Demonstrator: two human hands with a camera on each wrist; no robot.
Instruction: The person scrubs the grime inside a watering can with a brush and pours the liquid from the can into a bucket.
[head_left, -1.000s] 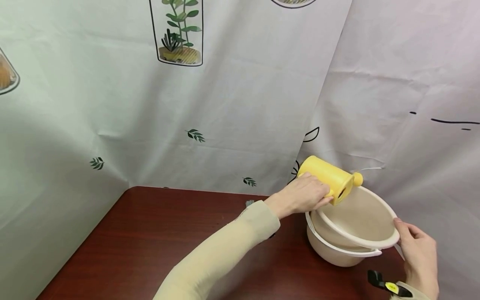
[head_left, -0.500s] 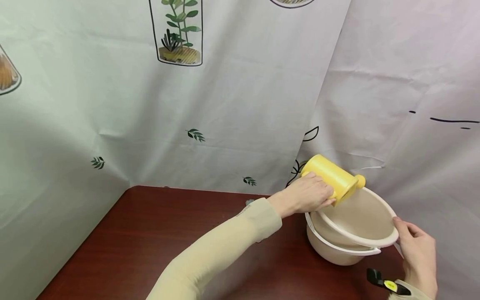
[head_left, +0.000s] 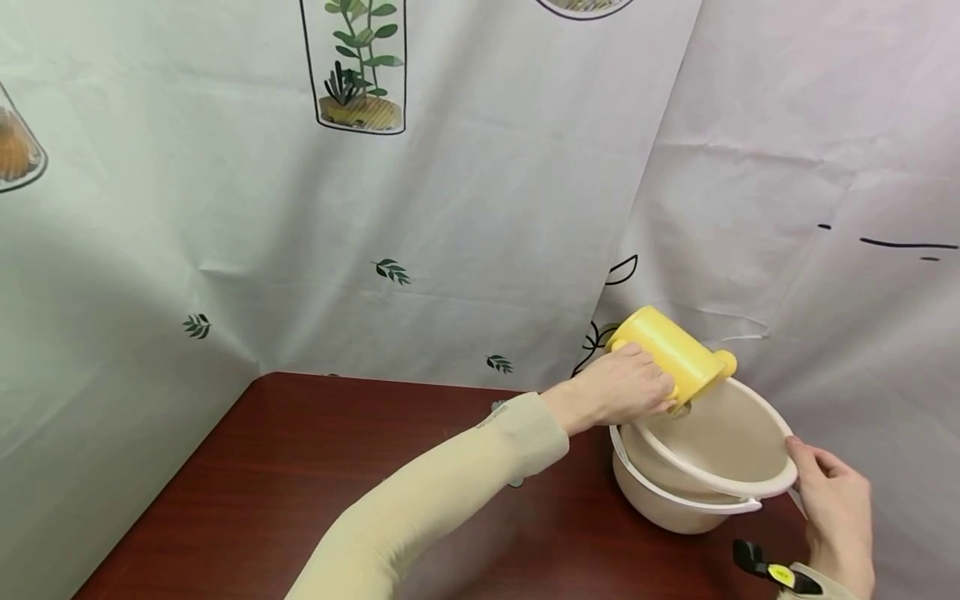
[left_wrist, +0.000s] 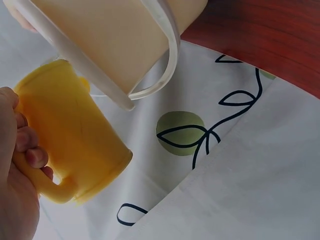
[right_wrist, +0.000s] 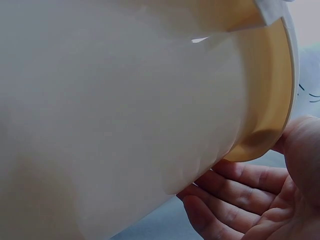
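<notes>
In the head view a beige bucket [head_left: 731,437] leans at the table's right end, its mouth tilted up towards the back. Its pale handle [head_left: 678,496] hangs down round the body. My left hand [head_left: 626,385] grips a yellow watering can [head_left: 670,350] by its side handle, fingers curled round it in the left wrist view. The can is tipped, mouth end low over the bucket's back-left rim. A small clear glint shows just below its mouth. My right hand [head_left: 836,496] holds the bucket's right rim, thumb at the edge and fingers [right_wrist: 245,197] against the outside wall.
The dark red wooden table [head_left: 315,467] spreads to the left and front. A pale printed cloth [head_left: 465,208] hangs close behind the table and the bucket. A small greyish patch [head_left: 498,406] shows near the back edge. A black strap [head_left: 776,573] sits on my right wrist.
The watering can has shifted slightly right and tipped further, its mouth turning down into the bucket; a clear glint now shows below it. My right hand and the bucket stay nearly still.
</notes>
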